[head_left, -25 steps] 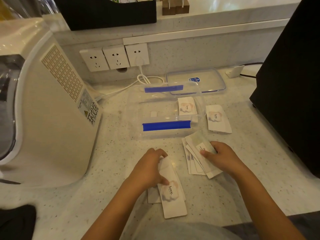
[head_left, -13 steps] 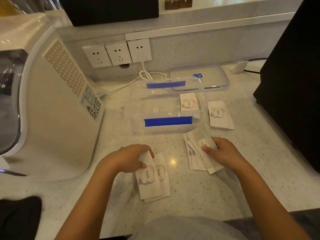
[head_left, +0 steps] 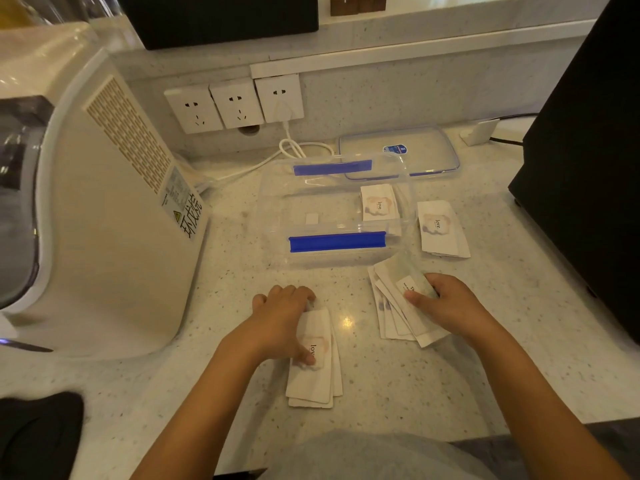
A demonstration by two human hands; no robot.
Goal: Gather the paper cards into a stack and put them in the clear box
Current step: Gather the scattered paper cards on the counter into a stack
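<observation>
Counter: a pale speckled stone counter (head_left: pixel 214 393) under a backsplash with 3 sockets; a white appliance (head_left: pixel 104 220) stands at the far left, a black unit at the right edge.
Left hand (head_left: pixel 282 323): palm down on the near-left pile of cards (head_left: pixel 315 379), thumb pressing the top card's "love" print, fingers curled over the far end; it pins the pile to the counter and has not lifted it.
Clear box (head_left: pixel 273 202): open, with blue clips on its near and far rims, far of both hands; 1 card (head_left: pixel 378 202) already shows inside at its right end. Its lid (head_left: pixel 429 150) lies just behind.
Right hand (head_left: pixel 446 306): fingers spread on a fanned pile (head_left: pixel 398 317) just near the box's right corner, holding it flat, not gripping.
Loose cards (head_left: pixel 440 230): a small overlapped pair right of the box, untouched.
Doing it well: I judge the step to be squaring each pile; slide the fanned edges together against the counter before lifting, merge left pile onto right, then collect the loose pair.
Risk: thin paper may skid or curl if pinched from 1 corner.
</observation>
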